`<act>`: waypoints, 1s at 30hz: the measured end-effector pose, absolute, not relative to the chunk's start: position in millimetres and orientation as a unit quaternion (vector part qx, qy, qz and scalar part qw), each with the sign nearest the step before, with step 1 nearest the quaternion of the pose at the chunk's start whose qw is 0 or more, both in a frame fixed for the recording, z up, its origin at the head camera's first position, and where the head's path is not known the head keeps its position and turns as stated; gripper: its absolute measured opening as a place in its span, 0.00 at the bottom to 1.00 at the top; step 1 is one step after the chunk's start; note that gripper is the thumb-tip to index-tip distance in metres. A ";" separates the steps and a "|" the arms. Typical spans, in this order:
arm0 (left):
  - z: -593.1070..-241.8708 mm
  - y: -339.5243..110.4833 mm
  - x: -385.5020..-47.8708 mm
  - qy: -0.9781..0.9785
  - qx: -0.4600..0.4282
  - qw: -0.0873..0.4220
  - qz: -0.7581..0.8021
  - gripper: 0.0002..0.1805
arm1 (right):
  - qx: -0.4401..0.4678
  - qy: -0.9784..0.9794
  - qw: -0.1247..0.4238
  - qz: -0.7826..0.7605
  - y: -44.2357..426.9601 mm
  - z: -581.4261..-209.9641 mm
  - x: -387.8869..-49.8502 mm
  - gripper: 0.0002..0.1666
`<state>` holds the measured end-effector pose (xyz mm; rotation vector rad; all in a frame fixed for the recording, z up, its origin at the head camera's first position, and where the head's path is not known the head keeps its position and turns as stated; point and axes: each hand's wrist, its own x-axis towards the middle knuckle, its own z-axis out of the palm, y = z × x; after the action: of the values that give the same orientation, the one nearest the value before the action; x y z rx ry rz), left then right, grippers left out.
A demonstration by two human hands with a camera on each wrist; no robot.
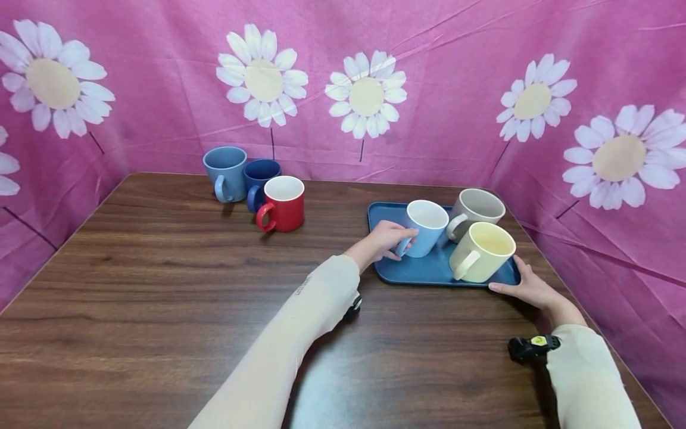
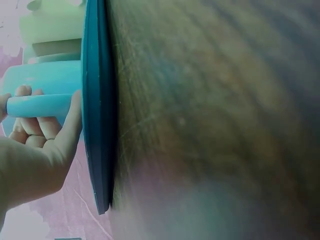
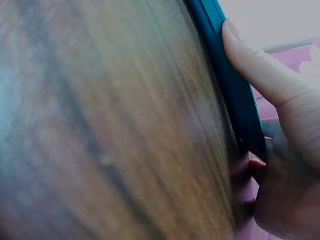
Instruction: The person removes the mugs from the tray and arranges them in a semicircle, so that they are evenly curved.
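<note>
My left hand grips the handle of a light blue mug, which stands upright on the left part of a dark blue tray. In the left wrist view the fingers curl round that handle, and the mug's base meets the tray. At the tray's front right corner my right hand holds the rim, thumb along the front edge and fingers at the right side, partly hidden. A pale yellow mug and a grey mug also stand on the tray.
Toward the back left of the wooden table stand a red mug, a dark blue mug and a medium blue mug, close together. Pink cloth with white flowers hangs behind and beside the table.
</note>
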<state>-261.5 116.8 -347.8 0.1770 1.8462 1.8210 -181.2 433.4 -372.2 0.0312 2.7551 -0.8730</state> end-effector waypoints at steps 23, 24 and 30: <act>-340.3 72.6 -243.9 0.716 0.078 0.251 0.647 0.11 | 0.006 0.946 0.126 -0.299 434.7 -373.0 -181.6 0.61; -339.5 70.3 -243.5 0.716 0.081 0.249 0.647 0.11 | 0.006 0.946 0.126 -0.300 434.5 -372.9 -181.8 0.61; -335.1 54.2 -241.0 0.705 0.084 0.244 0.661 0.12 | 0.003 0.945 0.126 -0.302 434.1 -372.3 -181.4 0.60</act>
<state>-241.0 54.2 -335.1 0.2297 1.9240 1.8042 -181.4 434.1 -372.3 0.0101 2.7519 -0.8802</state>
